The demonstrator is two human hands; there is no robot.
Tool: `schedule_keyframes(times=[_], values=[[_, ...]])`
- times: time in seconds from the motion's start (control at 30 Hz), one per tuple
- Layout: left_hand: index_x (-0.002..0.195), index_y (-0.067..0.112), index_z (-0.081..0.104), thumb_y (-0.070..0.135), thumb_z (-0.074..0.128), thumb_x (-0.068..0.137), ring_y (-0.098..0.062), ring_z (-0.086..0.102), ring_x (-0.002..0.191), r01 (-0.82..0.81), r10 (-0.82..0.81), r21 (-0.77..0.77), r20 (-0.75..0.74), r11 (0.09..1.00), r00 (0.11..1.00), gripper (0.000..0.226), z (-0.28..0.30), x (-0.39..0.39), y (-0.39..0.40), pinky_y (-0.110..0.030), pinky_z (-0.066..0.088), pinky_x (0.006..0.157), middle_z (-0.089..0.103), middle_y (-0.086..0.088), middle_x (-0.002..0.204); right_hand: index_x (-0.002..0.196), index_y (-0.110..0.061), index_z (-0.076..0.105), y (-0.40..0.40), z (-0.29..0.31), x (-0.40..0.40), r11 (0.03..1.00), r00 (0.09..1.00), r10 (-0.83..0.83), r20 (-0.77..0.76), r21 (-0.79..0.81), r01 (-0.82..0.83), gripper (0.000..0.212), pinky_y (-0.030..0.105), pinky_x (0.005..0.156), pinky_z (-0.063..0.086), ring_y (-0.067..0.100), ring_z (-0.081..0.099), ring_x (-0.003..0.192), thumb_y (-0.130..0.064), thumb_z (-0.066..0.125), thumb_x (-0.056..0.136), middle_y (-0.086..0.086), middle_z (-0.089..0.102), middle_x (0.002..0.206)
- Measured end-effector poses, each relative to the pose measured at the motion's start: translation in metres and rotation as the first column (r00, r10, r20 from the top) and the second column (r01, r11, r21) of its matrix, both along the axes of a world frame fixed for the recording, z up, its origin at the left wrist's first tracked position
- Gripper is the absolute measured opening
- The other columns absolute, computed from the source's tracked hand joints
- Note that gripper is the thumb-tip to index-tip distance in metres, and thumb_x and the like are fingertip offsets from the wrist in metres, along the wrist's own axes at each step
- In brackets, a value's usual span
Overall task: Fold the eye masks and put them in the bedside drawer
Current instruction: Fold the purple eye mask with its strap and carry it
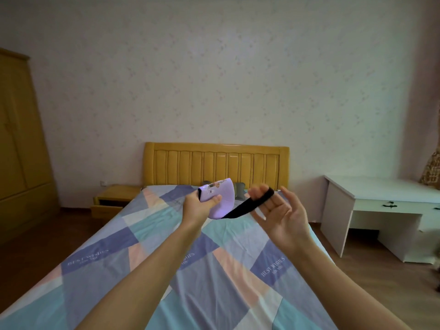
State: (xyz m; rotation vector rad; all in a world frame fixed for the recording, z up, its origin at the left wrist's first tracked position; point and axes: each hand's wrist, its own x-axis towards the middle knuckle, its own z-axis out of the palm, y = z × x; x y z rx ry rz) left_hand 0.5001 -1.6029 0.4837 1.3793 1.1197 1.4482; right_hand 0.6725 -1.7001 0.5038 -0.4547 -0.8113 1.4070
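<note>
A lilac eye mask (220,198), folded in half, is held up over the bed, and my left hand (198,207) grips its left edge with thumb on top. Its black elastic strap (250,206) stretches to the right and loops over the fingers of my right hand (277,210), palm up with the fingers nearly straight. More grey eye masks (239,190) lie on the bed near the headboard, partly hidden behind the lilac one. The wooden bedside table (119,194) stands left of the bed with its drawer (104,209) pulled open.
The bed (166,270) with a patchwork sheet fills the lower view, ending at a wooden headboard (215,165). A wooden wardrobe (21,151) stands at the left wall. A white desk (385,206) stands at the right.
</note>
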Motion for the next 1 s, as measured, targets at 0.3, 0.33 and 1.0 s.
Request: schedule_keyframes(times=[0.3, 0.33, 1.0], values=[[0.104, 0.012, 0.066, 0.015, 0.077, 0.078, -0.022, 0.065, 0.091, 0.022, -0.021, -0.002, 0.126, 1.0, 0.992, 0.028, 0.012, -0.002, -0.005, -0.04, 0.054, 0.085, 0.07, -0.007, 0.101, 0.106, -0.018, 0.068, 0.019, -0.023, 0.015, 0.953, -0.072, -0.238, 0.968, 0.248, 0.174, 0.084, 0.042, 0.099, 0.043, 0.022, 0.062, 0.101, -0.074, 0.012, 0.076, 0.003, 0.07, 0.103], [0.105, 0.012, 0.066, 0.015, 0.076, 0.078, -0.021, 0.064, 0.09, 0.001, -0.002, 0.001, 0.156, 1.0, 0.988, 0.029, 0.014, -0.005, -0.004, -0.039, 0.054, 0.084, 0.07, -0.007, 0.101, 0.094, -0.016, 0.073, 0.016, -0.024, 0.015, 0.966, -0.106, -0.198, 0.974, 0.212, 0.147, 0.085, 0.041, 0.099, 0.043, 0.021, 0.064, 0.095, -0.072, 0.012, 0.078, 0.004, 0.072, 0.097], [0.096, 0.024, 0.064, 0.008, 0.072, 0.081, -0.008, 0.065, 0.079, 0.201, -0.223, 0.116, 0.23, 0.973, 0.947, 0.023, 0.026, -0.031, -0.02, -0.019, 0.055, 0.062, 0.069, 0.006, 0.09, 0.127, -0.029, 0.055, 0.007, -0.03, -0.037, 0.983, 0.911, -0.18, 0.372, 0.102, 0.153, 0.066, 0.04, 0.08, 0.059, 0.025, 0.071, 0.096, -0.025, 0.075, 0.065, -0.006, 0.061, 0.131]])
